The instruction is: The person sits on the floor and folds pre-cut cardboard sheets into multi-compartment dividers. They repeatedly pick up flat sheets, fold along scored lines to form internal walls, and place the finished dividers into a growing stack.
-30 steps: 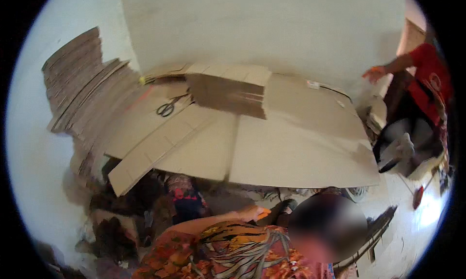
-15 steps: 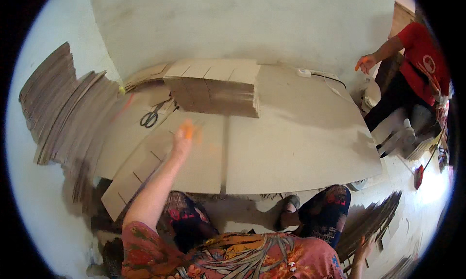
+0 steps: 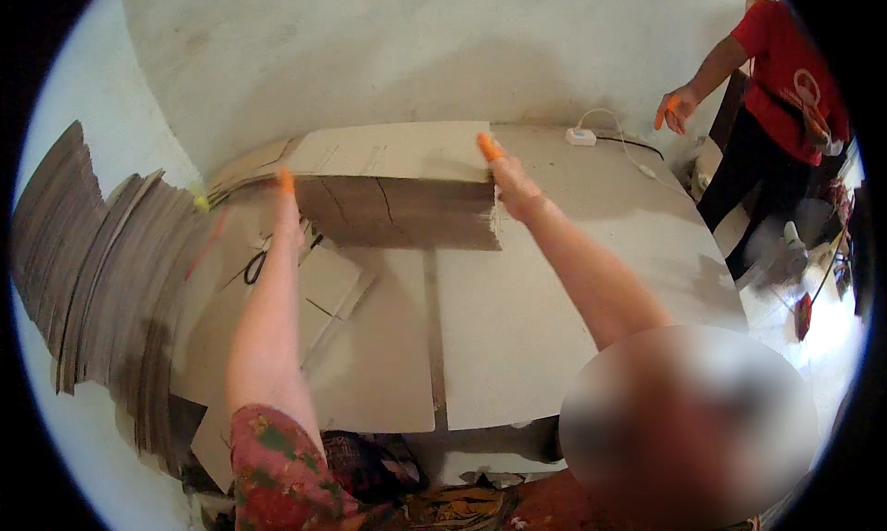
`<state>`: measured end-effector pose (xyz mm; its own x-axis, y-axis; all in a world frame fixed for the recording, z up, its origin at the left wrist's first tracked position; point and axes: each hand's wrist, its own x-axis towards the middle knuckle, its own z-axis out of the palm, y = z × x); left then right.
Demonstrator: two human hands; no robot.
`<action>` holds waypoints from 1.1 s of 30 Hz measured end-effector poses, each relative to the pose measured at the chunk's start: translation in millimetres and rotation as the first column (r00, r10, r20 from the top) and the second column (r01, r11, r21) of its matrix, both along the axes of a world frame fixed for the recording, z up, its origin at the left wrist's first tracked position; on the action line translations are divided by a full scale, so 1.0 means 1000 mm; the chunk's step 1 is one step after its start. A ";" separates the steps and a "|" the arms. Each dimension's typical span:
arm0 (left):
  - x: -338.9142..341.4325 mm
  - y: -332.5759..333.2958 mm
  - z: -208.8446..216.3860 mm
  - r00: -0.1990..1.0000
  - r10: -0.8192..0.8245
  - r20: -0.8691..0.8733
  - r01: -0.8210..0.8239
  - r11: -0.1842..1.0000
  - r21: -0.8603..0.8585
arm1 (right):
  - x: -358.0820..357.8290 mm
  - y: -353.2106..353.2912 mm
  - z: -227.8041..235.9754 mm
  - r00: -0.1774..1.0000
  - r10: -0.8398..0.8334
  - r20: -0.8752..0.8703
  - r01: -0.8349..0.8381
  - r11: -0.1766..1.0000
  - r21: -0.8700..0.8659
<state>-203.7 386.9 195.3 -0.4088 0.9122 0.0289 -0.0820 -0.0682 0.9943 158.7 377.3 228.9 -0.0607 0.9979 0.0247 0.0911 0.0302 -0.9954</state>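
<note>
2 bare hands reach out to a thick stack of flat cardboard sheets (image 3: 393,184) that lies at about 12 o'clock on the work surface, near the wall. The stack's pale top sheet faces up and its brown layered edge faces the person. The right hand (image 3: 511,182) rests against the stack's right end at 1 o'clock, fingers stretched forward along the top corner, with an orange cot on 1 fingertip; it presses on the edge rather than closing around it. The left hand (image 3: 287,206) reaches to the stack's left end at 11 o'clock, fingers extended and blurred, an orange tip showing; whether it touches or grips the stack cannot be told.

Beneath the stack lie large flat cardboard panels (image 3: 517,318) that cover the table, with a seam running toward 6 o'clock. A pair of black-handled scissors (image 3: 255,267) lies on a panel just below the left hand. At 9 o'clock, a tall fanned pile of brown cardboard sheets (image 3: 92,272) leans beside the table. At 1 o'clock, a white power strip (image 3: 580,136) sits near the wall with its cable trailing right. At 2 o'clock stands another person in a red shirt (image 3: 785,60), 1 hand (image 3: 676,110) held open with orange fingertips, well apart from the stack.
</note>
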 end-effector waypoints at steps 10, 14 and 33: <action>0.024 -0.054 0.021 0.993 -0.008 0.120 -0.005 0.994 0.111 | 0.008 -0.060 -0.032 0.995 -0.012 -0.100 0.041 0.956 0.289; 0.087 -0.044 0.046 0.982 -0.146 0.117 0.129 0.982 0.138 | 0.061 -0.116 -0.005 0.948 -0.149 -0.280 0.206 0.961 0.185; 0.397 -0.001 0.115 0.791 -0.608 0.072 0.592 0.789 0.165 | 0.308 -0.171 0.032 0.672 -0.617 -0.409 0.723 0.667 0.180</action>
